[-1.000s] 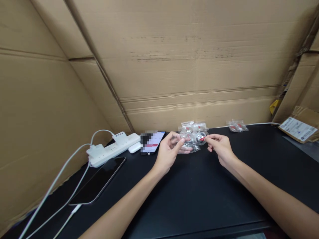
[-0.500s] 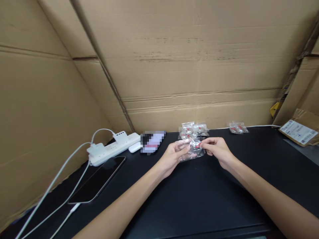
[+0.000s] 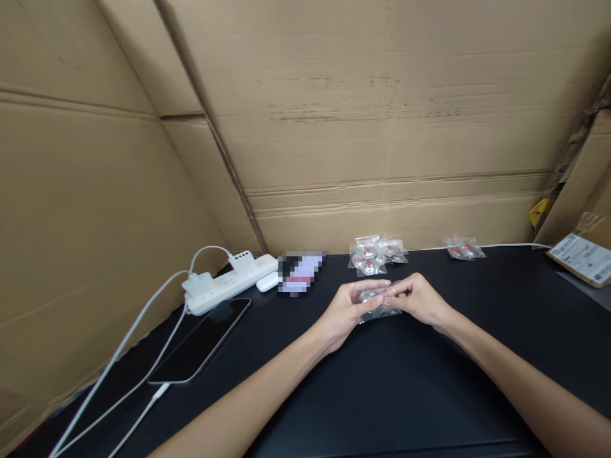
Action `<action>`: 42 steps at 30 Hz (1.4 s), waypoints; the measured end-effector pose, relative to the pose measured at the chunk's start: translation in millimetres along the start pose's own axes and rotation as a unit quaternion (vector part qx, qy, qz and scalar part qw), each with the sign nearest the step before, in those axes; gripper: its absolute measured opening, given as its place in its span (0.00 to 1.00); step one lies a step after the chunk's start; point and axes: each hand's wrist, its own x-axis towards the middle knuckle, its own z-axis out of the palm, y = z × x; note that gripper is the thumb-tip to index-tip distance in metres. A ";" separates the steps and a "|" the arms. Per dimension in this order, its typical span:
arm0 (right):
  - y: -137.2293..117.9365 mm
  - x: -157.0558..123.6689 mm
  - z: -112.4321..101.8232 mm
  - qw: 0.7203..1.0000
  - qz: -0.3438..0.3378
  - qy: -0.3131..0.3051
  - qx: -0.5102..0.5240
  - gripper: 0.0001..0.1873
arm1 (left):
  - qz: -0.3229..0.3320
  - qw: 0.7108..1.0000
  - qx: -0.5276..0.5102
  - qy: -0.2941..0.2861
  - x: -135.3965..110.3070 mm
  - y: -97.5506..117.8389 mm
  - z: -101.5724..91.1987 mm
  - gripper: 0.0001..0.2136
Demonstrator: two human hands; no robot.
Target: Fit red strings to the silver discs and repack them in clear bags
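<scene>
Over the black table, my left hand [image 3: 347,310] is closed around a clear plastic bag [image 3: 379,312] with a shiny round metal piece inside. My right hand [image 3: 414,298] pinches the same bag at its right side, fingertips meeting those of my left hand. My fingers cover much of the metal piece, and the red strip on it is hidden. Just behind my hands lies a cluster of similar clear bags [image 3: 370,266], holding silvery discs with red marks. Farther right, more bagged discs [image 3: 464,248] lie near the cardboard wall.
At left a white power strip [image 3: 229,289] carries chargers and cables beside a dark-screened tablet [image 3: 203,340]. A white case [image 3: 267,282] and a blurred-out phone [image 3: 300,273] lie beyond. Cardboard walls [image 3: 382,146] enclose the table; a labelled parcel [image 3: 585,259] sits at right.
Both hands have come nearer to me with the bag, away from the cluster. My right fingers have left the red strip and now hold the bag's right side. The view has shifted slightly.
</scene>
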 end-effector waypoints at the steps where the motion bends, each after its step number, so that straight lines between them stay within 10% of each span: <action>1: -1.8 -0.6 -0.8 1.000 -0.013 -0.013 -0.012 0.13 | 0.002 1.000 -0.005 0.003 0.2 -0.5 -0.4 0.19; 6: -18.2 -3.9 -0.7 0.998 -0.057 -0.037 0.015 0.15 | -0.013 0.996 -0.083 0.026 3.2 1.9 -2.3 0.17; 12: -22.2 -1.9 8.0 0.980 -0.059 0.180 0.064 0.19 | -0.001 0.975 -0.188 0.118 7.4 13.5 -4.5 0.11; 17: -10.6 -1.4 19.9 0.987 -0.055 0.148 0.014 0.14 | 0.016 0.975 -0.199 0.098 6.5 11.4 -4.6 0.12; 28: -14.9 -1.1 6.0 0.977 -0.113 0.182 -0.009 0.11 | 0.051 0.992 0.092 0.070 6.0 9.2 -7.5 0.14; 42: -14.4 0.5 6.4 0.975 -0.111 0.166 0.101 0.13 | 0.113 0.981 0.150 0.056 7.1 9.7 -8.8 0.14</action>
